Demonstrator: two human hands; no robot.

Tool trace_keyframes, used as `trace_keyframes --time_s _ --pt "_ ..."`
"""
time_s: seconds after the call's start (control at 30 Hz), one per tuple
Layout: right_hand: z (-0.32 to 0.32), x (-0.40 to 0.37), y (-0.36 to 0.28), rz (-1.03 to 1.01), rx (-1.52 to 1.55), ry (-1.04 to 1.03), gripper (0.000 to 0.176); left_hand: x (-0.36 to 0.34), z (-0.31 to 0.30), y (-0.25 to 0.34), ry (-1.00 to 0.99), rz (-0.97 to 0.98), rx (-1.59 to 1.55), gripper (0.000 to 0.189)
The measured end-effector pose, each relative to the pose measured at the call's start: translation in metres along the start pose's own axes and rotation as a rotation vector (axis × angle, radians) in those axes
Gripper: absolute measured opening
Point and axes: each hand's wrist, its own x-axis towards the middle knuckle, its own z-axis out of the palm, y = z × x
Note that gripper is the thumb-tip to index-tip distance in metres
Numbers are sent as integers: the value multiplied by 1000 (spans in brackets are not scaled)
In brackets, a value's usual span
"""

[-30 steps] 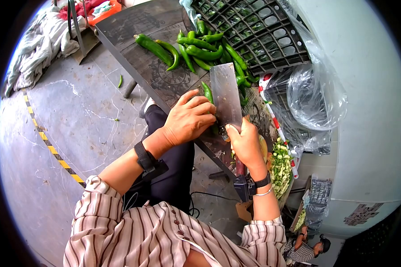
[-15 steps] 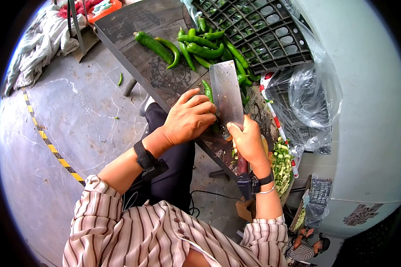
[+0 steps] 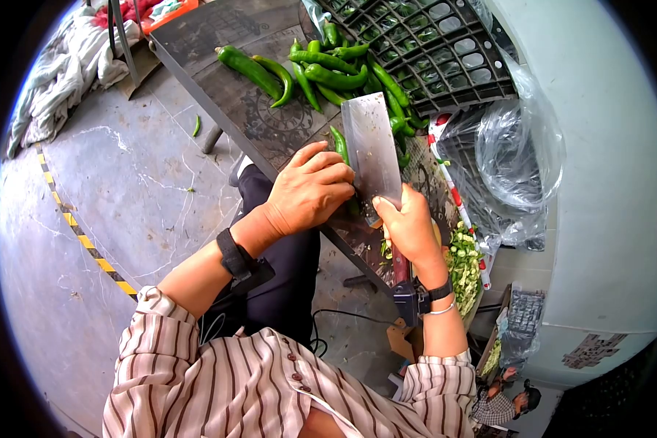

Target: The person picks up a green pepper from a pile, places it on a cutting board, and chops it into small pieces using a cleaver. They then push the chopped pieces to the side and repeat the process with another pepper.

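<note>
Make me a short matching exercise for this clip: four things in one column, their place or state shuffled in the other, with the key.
1. cleaver
2. left hand
3. chopped pieces
4. yellow-and-black tape

A. running along the floor
B. fingers curled over a green pepper
C. handle gripped by the right hand
D. heaped alongside the red-and-white edging

Right pairs: 1-C, 2-B, 3-D, 4-A.
</note>
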Motion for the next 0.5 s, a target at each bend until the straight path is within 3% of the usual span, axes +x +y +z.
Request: trace_keyframes --time_s 0.5 --pt "1 0 0 17 -9 4 11 0 1 -1 -8 -3 0 16"
